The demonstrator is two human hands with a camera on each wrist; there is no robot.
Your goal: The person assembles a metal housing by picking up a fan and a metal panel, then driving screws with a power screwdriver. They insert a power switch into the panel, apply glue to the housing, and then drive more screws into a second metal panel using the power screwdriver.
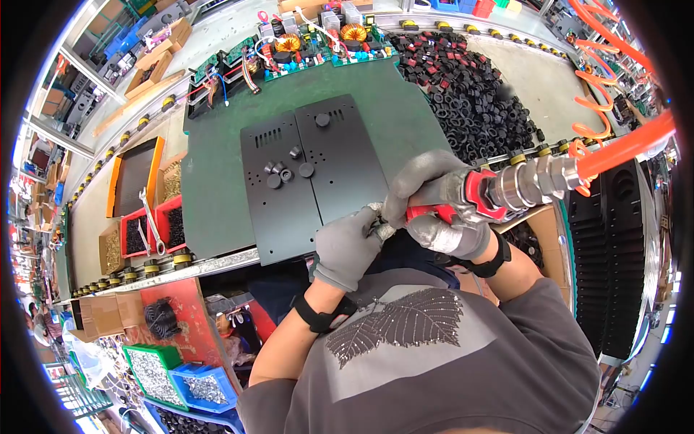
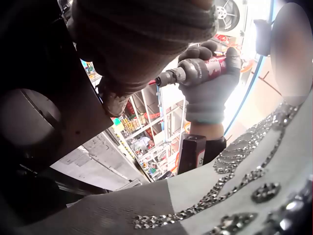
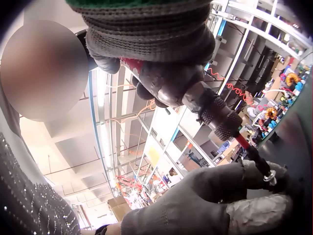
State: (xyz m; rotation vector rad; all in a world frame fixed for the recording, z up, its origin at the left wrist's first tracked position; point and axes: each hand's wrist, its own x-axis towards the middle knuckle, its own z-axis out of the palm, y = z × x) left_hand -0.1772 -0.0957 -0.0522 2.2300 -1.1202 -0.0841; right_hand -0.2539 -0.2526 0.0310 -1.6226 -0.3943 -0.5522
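Note:
In the head view my gloved right hand [image 1: 425, 181] grips an air screwdriver [image 1: 473, 194], grey and red, its orange hose [image 1: 629, 145] leading off right. My gloved left hand [image 1: 348, 247] is at the near edge of the right black metal panel [image 1: 345, 163]. The right wrist view shows the left thumb and finger pinching a small shiny screw [image 3: 270, 179] at the tip of the driver bit [image 3: 250, 151]. A second black panel [image 1: 278, 206] lies alongside. Several black knobs [image 1: 285, 174] sit on the panels.
A green mat [image 1: 210, 188] lies under the panels. Circuit boards [image 1: 289, 65] with copper coils stand at the back, and a heap of black parts [image 1: 477, 108] lies at the back right. Red bins [image 1: 136, 235] and a wrench [image 1: 152, 217] are at left.

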